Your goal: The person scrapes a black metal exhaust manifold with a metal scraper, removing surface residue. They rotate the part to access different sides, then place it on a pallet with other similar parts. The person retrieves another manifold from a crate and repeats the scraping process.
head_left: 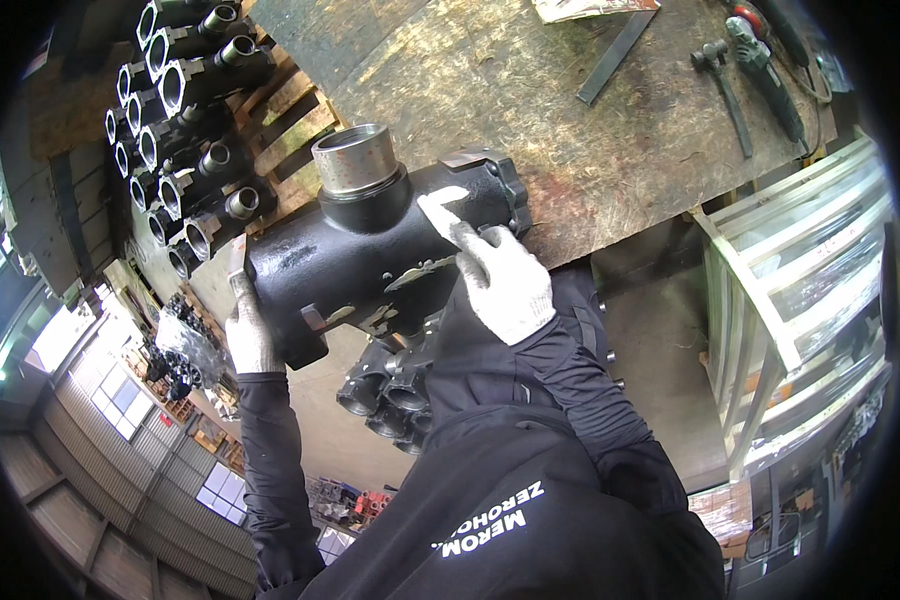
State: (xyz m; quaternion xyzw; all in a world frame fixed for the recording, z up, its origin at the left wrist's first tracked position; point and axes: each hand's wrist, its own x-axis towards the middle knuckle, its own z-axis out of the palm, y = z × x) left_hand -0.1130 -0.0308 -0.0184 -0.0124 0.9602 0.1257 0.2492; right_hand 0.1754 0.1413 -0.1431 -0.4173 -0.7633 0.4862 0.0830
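A gloved left hand [251, 338] presses its fingers, clamped or not I cannot tell, along a black pipe casting [315, 255] that overhangs the workbench [610, 190] and could tip if support slackened; the gloved right hand [507, 290] bunches its fingers on top, grip unclear.

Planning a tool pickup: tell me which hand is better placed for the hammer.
Probably the right hand: it is nearer the hammer, while the left hand is at the left end of the black cylinder.
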